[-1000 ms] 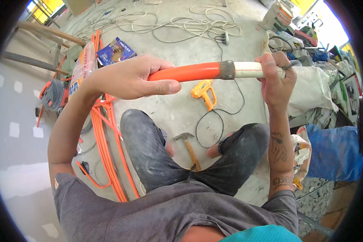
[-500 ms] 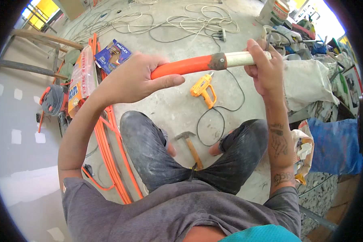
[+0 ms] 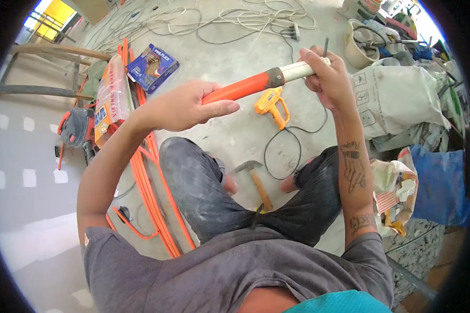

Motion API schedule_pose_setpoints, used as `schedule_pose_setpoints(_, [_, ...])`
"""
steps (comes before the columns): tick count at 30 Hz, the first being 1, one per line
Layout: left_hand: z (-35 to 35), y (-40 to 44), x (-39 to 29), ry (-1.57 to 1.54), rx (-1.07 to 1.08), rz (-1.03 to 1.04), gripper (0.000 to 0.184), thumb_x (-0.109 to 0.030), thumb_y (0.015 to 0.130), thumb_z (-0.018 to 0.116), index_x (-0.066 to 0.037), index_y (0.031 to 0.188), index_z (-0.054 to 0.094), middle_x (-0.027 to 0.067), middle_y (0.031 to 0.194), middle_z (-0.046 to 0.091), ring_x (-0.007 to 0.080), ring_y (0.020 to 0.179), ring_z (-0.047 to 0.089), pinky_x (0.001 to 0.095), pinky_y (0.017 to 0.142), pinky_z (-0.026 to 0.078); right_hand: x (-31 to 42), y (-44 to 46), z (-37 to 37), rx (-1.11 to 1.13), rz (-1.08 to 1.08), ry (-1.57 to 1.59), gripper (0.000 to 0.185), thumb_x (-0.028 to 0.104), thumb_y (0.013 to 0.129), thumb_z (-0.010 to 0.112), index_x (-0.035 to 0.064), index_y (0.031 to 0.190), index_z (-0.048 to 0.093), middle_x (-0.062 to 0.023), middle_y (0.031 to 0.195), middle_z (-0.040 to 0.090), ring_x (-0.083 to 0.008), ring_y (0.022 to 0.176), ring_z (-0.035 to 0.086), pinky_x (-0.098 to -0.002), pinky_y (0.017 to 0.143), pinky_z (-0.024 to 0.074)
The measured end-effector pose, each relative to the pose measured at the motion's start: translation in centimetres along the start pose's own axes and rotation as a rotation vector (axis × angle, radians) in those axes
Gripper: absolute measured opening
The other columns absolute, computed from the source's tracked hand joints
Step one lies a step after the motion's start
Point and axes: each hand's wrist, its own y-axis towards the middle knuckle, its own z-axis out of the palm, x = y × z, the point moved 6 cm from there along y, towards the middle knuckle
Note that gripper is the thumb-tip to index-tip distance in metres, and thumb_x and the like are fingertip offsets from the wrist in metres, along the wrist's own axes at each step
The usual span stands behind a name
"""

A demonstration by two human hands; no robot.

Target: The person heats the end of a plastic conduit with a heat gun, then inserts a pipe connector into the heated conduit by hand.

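Observation:
An orange plastic conduit pipe (image 3: 235,92) is stretched between my hands, its right end raised. A dirty grey collar (image 3: 274,77) with a small screw joins it to a white tube (image 3: 295,70). My left hand (image 3: 185,105) is closed round the orange end, thumb along its lower side. My right hand (image 3: 330,78) grips the white tube near its tip; a thin dark rod (image 3: 326,46) sticks up behind the fingers. Beneath the pipe, a yellow heat gun (image 3: 272,108) lies on the floor. A hammer (image 3: 258,185) rests between my legs.
Several long orange conduits (image 3: 150,201) lie along my left, near a blue box (image 3: 152,69) and a sander (image 3: 76,128). Tangled white cables (image 3: 266,21) cover the far floor. Right of me are a bucket (image 3: 356,49), a white sack (image 3: 397,96) and a blue bag (image 3: 438,185).
The pipe has tilted more, with its white end higher, and shifted slightly left over the heat gun. Both hands keep their grip. The camera view has moved a little.

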Motion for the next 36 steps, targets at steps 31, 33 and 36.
schedule_pose_setpoints(31, [-0.1, 2.4, 3.8, 0.153, -0.413, 0.135, 0.054, -0.053, 0.092, 0.066, 0.000, 0.085, 0.070, 0.0050, 0.060, 0.054, 0.0154, 0.055, 0.049, 0.0341, 0.053, 0.039, -3.7, 0.2, -1.5, -0.199, 0.013, 0.047, 0.027, 0.027, 0.093, 0.070, 0.0044, 0.085, 0.058, 0.0037, 0.059, 0.048, -0.0025, 0.044, 0.037, -0.0221, 0.039, 0.0233])
schedule_pose_setpoints(33, [-0.2, 2.5, 4.2, 0.125, -0.366, 0.092, 0.055, -0.054, 0.091, 0.067, 0.000, 0.084, 0.071, 0.0038, 0.058, 0.054, 0.0140, 0.054, 0.049, 0.0332, 0.052, 0.040, -3.7, 0.2, -1.3, -0.187, 0.005, 0.079, 0.026, 0.026, 0.093, 0.070, 0.0042, 0.085, 0.058, 0.0034, 0.059, 0.048, -0.0029, 0.044, 0.037, -0.0226, 0.039, 0.0233])
schedule_pose_setpoints(36, [-0.3, 2.2, 3.5, 0.136, -0.368, 0.098, 0.054, -0.053, 0.091, 0.067, 0.000, 0.085, 0.072, 0.0054, 0.058, 0.056, 0.0155, 0.054, 0.051, 0.0340, 0.053, 0.041, -4.2, 0.4, -1.4, -0.157, 0.048, 0.132, 0.024, 0.023, 0.093, 0.069, 0.0039, 0.085, 0.058, 0.0030, 0.058, 0.047, -0.0037, 0.042, 0.036, -0.0235, 0.038, 0.0232])
